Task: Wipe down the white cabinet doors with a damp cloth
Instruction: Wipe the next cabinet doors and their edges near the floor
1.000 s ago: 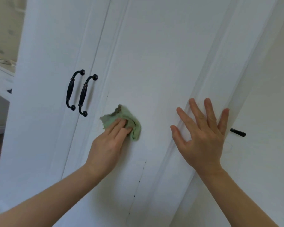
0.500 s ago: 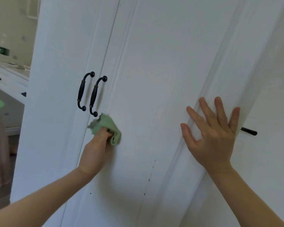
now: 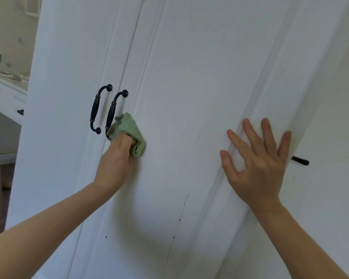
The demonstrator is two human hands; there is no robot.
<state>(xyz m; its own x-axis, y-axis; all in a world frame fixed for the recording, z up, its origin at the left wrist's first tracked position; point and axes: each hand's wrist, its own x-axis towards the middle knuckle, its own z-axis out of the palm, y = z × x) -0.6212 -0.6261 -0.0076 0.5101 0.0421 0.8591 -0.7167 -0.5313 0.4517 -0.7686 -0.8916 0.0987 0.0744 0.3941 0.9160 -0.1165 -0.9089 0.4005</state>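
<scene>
Cloth (image 3: 129, 132), green, bunched in your left hand (image 3: 117, 158), has slid left across the cabinet door (image 3: 189, 87) to just beside the black handles (image 3: 111, 113). Right hand (image 3: 258, 158) stays flat, fingers spread, bracing the frame; panel centre looks covered, handle edge next.

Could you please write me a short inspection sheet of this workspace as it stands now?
Surface: white cabinet door, upright, with a thin dark crack and a few dark specks low down.
Job's things: green cloth, bunched, against the door beside the right of two black handles.
Clutter: nothing seen.
Hands: left hand grips the cloth; right hand lies flat on the door's moulded edge, fingers spread.
Cables: nothing seen.
Surroundings: another black handle right of the right hand; white drawers at far left.
</scene>
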